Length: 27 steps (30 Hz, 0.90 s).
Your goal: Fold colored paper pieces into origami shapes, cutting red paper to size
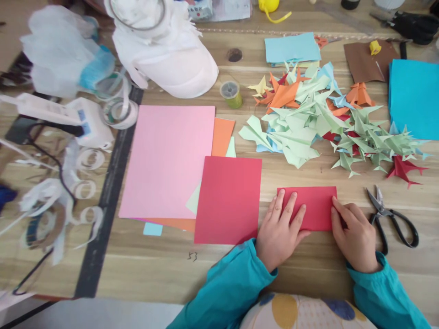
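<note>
A folded piece of red paper (317, 208) lies on the table in front of me. My left hand (279, 228) rests flat on its left part, fingers spread. At the paper's right edge my right hand (355, 235) is closed, with thumb and forefinger against that edge and the other fingers curled under. Left of my left hand lies a larger red sheet (228, 198), partly over a pink sheet (169, 160). Black-handled scissors (387, 214) lie partly spread just right of my right hand. Behind the folded paper is a heap of folded paper shapes (305, 114), mostly pale green.
Blue sheets (416, 98) lie at the right, light blue paper (291, 48) and brown paper (370, 61) at the back. A thread spool (231, 93) stands near a white cloth-like bundle (171, 55). Tape rolls (120, 107) and a power strip (48, 112) clutter the left.
</note>
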{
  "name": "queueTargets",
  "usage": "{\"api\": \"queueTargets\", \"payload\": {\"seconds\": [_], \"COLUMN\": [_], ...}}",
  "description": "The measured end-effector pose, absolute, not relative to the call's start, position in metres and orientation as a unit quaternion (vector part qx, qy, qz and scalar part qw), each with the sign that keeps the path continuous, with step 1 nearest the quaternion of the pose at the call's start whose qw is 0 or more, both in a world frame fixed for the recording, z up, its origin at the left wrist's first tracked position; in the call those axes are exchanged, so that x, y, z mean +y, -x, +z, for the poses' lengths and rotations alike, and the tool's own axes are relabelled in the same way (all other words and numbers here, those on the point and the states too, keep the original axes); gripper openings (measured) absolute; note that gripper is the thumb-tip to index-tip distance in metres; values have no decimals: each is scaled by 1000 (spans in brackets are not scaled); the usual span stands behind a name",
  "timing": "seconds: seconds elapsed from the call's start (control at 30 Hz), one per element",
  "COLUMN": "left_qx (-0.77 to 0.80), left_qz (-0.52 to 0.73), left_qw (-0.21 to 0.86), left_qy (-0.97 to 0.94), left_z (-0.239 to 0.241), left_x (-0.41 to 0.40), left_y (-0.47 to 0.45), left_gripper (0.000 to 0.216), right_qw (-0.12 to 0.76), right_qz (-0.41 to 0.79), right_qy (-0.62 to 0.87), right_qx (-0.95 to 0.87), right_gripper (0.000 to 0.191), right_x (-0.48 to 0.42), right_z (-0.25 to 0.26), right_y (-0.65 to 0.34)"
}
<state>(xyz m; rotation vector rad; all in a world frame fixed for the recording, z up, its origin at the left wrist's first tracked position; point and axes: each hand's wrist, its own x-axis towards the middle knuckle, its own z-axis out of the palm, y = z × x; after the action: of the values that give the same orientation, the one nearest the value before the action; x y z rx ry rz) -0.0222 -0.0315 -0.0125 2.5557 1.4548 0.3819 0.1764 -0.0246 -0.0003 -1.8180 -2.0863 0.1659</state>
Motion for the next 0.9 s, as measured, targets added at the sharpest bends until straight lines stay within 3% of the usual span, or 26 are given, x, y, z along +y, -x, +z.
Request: {"api": "queueTargets", "payload": {"seconds": [0.9], "left_qx": [488], "left_qz": [139], "left_qw": [71], "left_qy": [-859], "left_z": [-10], "left_x": [-29], "left_y": [22], "left_gripper": [48], "right_qw": [201], "right_qz": [100], "right_qy": [657], "right_qx": [-719], "right_gripper": [29], "right_x": [-25], "right_z": [0], "right_y": [-173]}}
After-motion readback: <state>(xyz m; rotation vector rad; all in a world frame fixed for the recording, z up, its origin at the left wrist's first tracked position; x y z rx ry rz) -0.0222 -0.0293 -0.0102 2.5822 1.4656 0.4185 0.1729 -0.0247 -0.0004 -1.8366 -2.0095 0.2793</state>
